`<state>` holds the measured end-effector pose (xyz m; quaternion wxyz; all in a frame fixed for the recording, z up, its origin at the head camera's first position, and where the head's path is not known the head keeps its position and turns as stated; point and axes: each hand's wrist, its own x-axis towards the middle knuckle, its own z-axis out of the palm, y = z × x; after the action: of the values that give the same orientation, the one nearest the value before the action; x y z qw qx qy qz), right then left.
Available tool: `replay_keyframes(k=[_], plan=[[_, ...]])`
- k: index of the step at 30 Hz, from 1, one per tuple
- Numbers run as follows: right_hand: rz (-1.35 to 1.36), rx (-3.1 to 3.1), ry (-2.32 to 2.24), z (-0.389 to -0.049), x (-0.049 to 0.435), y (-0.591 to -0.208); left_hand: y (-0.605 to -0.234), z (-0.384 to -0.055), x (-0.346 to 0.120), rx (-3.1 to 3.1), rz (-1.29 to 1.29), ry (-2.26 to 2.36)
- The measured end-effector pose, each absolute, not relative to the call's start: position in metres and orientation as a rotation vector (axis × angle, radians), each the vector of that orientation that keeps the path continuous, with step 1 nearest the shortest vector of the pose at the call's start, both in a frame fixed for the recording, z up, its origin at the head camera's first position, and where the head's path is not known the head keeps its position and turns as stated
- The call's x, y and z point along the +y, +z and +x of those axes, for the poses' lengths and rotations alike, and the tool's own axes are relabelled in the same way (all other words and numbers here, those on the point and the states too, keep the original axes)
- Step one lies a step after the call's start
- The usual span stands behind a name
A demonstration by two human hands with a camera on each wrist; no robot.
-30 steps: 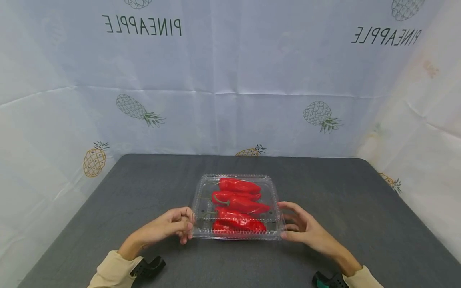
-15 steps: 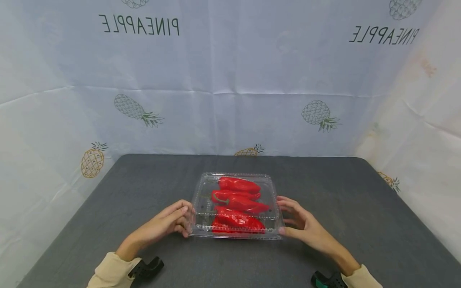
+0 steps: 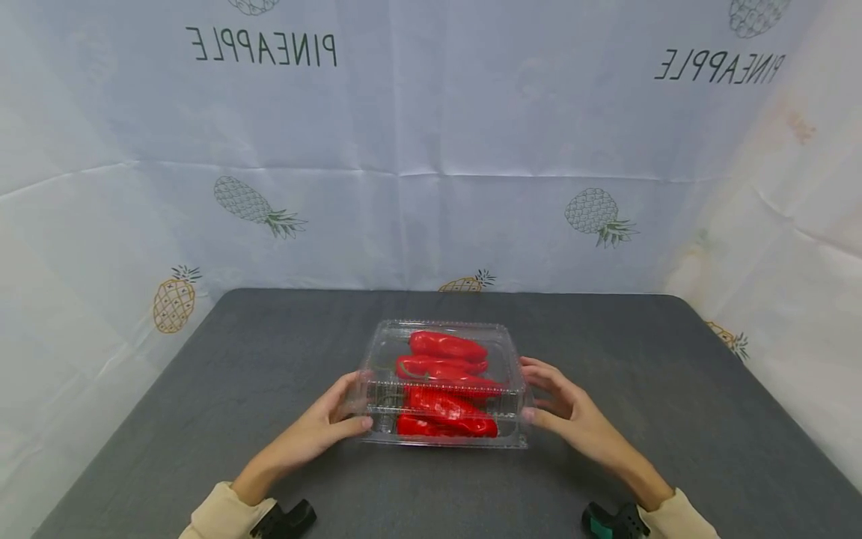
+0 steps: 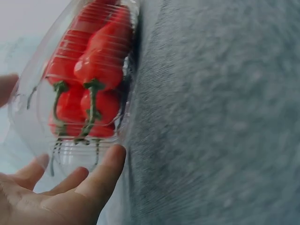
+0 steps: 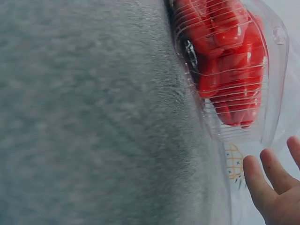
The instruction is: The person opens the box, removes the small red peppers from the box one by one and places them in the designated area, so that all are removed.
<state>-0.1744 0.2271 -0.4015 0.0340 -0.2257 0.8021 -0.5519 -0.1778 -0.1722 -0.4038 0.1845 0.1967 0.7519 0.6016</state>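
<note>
clear plastic box (image 3: 508, 404) of red peppers (image 3: 441, 404), long axis left-to-right between left hand (image 3: 319, 427) and right hand (image 3: 575, 419); fingers spread at both ends, left touching, gripping nothing.

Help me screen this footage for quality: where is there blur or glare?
Head view: mostly crisp, with small glints along the edges of the clear container; left wrist: the grey table blurred, the red peppers clearer; right wrist: table also blurred, bright glints on the container.
</note>
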Motion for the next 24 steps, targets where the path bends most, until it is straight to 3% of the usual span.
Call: replay_keyframes(k=[13,24], plan=[[-0.658,2.533,-1.732,-0.188,0.222,-0.392,-0.411,-0.176,-0.164,2.090,0.690,1.704],[-0.712,2.591,-1.776,-0.196,0.220,-0.385,-0.412,-0.175,-0.163,2.077,0.645,1.671]])
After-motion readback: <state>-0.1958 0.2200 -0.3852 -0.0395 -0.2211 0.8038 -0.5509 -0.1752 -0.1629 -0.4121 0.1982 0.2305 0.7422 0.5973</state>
